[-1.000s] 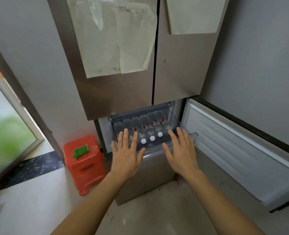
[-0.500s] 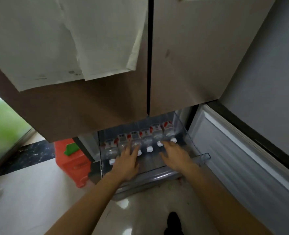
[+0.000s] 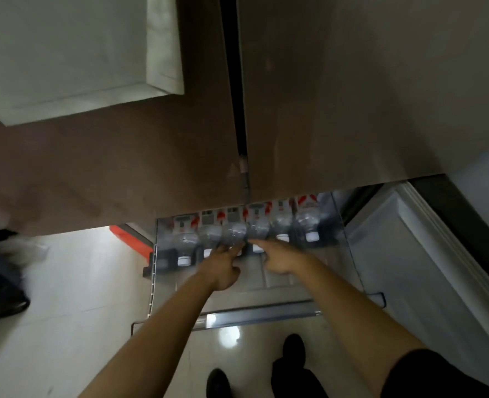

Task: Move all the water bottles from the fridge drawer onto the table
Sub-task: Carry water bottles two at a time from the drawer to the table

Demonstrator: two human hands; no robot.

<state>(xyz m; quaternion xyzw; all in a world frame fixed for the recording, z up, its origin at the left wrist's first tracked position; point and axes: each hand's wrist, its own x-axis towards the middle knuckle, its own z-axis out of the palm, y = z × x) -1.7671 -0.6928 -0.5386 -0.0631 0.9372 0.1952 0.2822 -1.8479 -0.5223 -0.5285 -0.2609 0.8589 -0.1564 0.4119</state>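
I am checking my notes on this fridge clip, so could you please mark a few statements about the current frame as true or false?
1. The clear plastic water bottles lie in a row in the open transparent fridge drawer. True.
2. Their white caps face the back of the fridge. False: they face the person.
3. Both the left hand and right hand reach into the drawer. True.
4. One bottle is already lifted out. False: all lie in the drawer.

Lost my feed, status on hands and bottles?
Left hand and right hand reaching the bottle row, no firm grip seen. Bottles lie in the open drawer. Nothing blocking.
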